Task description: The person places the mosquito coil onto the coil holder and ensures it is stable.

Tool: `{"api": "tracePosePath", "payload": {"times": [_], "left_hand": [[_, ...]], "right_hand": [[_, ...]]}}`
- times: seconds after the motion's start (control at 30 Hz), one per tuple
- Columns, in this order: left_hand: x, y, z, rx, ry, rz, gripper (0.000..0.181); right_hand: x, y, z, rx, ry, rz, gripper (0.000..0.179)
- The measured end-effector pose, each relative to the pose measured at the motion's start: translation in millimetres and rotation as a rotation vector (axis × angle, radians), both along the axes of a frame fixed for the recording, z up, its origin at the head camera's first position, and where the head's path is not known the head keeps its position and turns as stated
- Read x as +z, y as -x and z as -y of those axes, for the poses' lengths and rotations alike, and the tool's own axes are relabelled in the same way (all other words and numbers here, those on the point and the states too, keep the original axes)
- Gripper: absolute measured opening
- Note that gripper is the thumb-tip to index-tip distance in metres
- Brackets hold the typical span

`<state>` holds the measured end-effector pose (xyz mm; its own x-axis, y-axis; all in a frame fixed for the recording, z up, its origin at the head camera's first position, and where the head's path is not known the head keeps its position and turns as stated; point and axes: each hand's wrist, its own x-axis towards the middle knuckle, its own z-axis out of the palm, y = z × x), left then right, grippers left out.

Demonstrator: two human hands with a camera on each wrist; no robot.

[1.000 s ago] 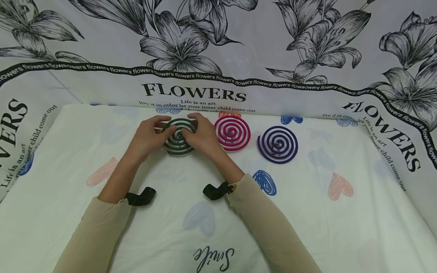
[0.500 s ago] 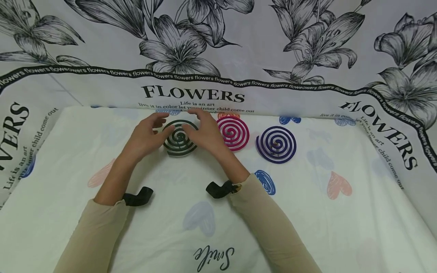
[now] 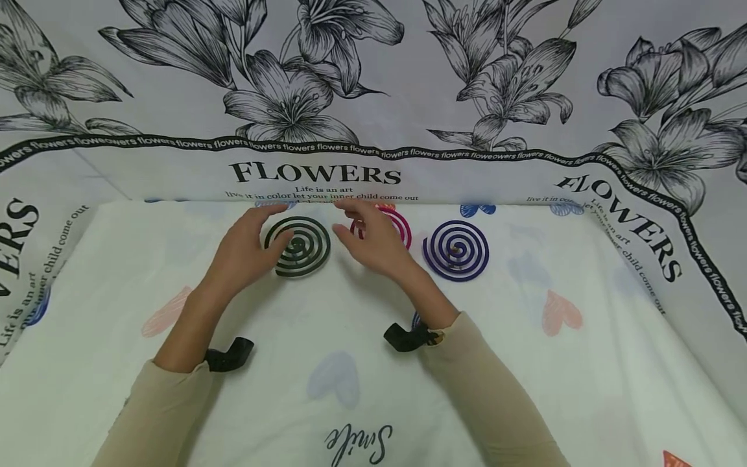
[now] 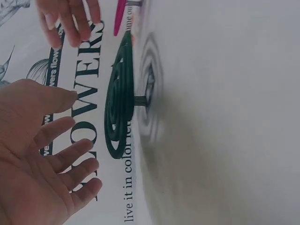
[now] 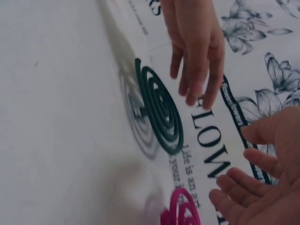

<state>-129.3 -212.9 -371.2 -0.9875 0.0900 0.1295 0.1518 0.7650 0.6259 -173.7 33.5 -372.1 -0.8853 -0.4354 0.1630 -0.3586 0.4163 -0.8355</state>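
Observation:
A dark green mosquito coil lies flat on a small stand, raised just off the cloth. My left hand hovers above its left side; in the left wrist view its fingers are spread and apart from the coil. To the right of the coil is my right hand, its fingers loosely extended and holding nothing. It partly hides a pink mosquito coil behind it. Farther right sits a dark purple mosquito coil, untouched by either hand.
The three coils stand in a row near the back of a white cloth printed with hearts. Behind them rises a white sheet with black flowers and lettering. Each wrist carries a black camera mount.
Both hands have let go of the green coil and drawn apart. The right hand has moved right, over the pink coil. The green coil stays in place while the head view has shifted slightly.

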Motion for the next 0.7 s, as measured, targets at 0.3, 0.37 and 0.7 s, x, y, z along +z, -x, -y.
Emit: {"api": "tracePosePath", "payload": {"times": [0.3,0.37,0.7], "left_hand": [[-5.8,-23.5,3.5,-0.032,0.041,-0.084,0.051],[-5.0,-28.7,4.4,-0.031,0.051,-0.092,0.052],[0.1,-41.7,16.9,-0.011,0.115,-0.098,0.061]], "right_hand": [[-0.3,-16.3,-40,0.004,-0.09,-0.102,0.046],[0.0,-20.2,-50,-0.003,-0.11,-0.112,0.046],[7.3,-29.8,-100,-0.065,-0.179,-0.139,0.049]]}}
